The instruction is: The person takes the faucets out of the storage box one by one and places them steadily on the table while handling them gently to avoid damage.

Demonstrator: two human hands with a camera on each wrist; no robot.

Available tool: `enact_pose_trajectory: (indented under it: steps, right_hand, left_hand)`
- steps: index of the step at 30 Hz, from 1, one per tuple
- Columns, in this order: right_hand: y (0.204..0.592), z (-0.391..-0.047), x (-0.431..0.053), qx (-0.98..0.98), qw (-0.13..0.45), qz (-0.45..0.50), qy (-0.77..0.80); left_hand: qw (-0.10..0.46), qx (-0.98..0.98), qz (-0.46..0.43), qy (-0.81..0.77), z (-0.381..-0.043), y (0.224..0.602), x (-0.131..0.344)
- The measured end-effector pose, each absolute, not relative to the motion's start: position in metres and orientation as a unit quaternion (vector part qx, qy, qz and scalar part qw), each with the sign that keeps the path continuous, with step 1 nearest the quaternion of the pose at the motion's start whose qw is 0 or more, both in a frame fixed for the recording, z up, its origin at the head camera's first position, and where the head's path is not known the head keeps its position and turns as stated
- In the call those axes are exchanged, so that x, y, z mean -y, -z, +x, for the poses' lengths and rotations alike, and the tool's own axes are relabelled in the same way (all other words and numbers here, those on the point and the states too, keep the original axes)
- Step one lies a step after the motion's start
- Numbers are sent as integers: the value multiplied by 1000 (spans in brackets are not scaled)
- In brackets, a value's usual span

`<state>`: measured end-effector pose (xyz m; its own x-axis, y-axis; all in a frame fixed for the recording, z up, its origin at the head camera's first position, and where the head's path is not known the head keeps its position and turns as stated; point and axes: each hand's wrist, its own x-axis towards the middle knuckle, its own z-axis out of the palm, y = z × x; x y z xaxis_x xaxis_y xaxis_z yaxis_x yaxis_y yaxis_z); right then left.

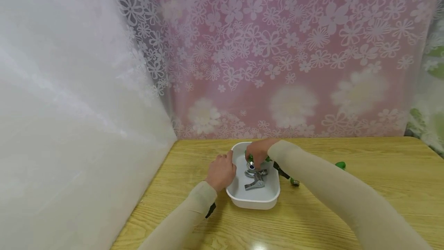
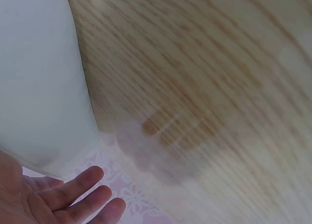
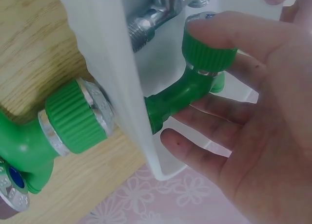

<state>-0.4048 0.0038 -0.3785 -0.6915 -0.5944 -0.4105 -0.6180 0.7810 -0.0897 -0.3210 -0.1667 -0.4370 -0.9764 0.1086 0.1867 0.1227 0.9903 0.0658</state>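
Observation:
A white plastic basin point(image 1: 254, 204) stands on the wooden table. My left hand point(image 1: 221, 172) holds its left rim; in the left wrist view several fingers point(image 2: 80, 180) extend outside the wall, while the thumb is hidden there. Over the far part of the basin, my right hand point(image 1: 258, 151) grips a green faucet point(image 3: 187, 92). The thumb point(image 3: 214, 31) lies on its ribbed green collar and other fingers are underneath. Closer to the front of the basin lies a chrome faucet point(image 1: 256, 182) with a lever handle.
Outside the basin's right wall, another green faucet point(image 3: 75, 117) lies on the table, largely covered by the right sleeve in the head view. A green piece point(image 1: 341, 164) shows beyond that sleeve. A flowered pink curtain point(image 1: 277, 68) hangs behind the table, and a white sheet point(image 1: 76, 107) on the left.

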Motion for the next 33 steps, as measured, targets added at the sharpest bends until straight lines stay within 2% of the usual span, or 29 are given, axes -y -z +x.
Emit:
enact_pose_trajectory:
  steps: [18, 33]
  right_hand:
    - [356, -387, -11, -920, 192, -341, -19]
    - [336, -376, -35, -914, 216, -344, -4]
  left_hand:
    - [94, 992, -64, 45, -321, 439, 164]
    - [103, 991, -68, 55, -320, 439, 165]
